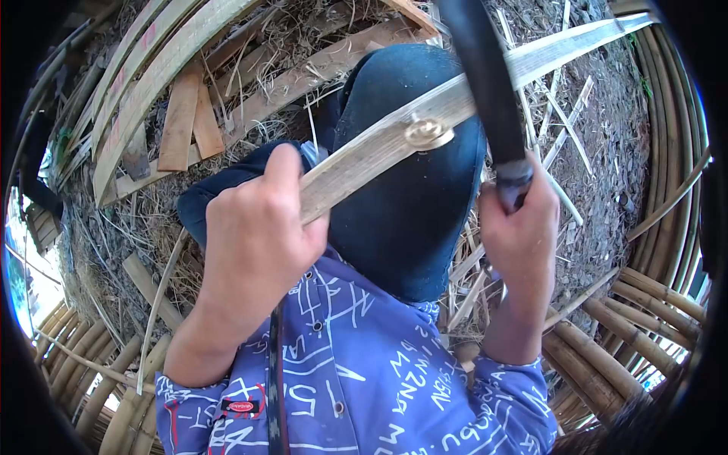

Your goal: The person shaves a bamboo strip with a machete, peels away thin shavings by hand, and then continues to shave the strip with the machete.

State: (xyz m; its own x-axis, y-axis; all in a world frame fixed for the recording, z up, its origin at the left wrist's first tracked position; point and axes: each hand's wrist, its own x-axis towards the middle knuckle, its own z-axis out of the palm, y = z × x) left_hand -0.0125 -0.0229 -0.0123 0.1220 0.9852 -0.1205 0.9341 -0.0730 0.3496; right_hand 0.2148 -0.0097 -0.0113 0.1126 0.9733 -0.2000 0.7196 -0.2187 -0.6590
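My left hand (254,235) is wrapped round the near end of a long flat bamboo strip (371,159). The strip slants across my raised knee and runs up to the far right. A thin curled shaving (427,134) sits on its face near the knee. In my right hand (523,227) is the handle of a machete, fingers closed round it. The dark broad blade (485,80) of the machete points away from me and crosses over the strip just past the knee, hiding part of it.
Long pale split strips (152,80) lean at the upper left beside short wooden offcuts (182,121). Shavings and thin slivers (569,125) litter the ground. Bamboo poles (663,152) border the right side, and bamboo slats (607,364) lie at the lower right.
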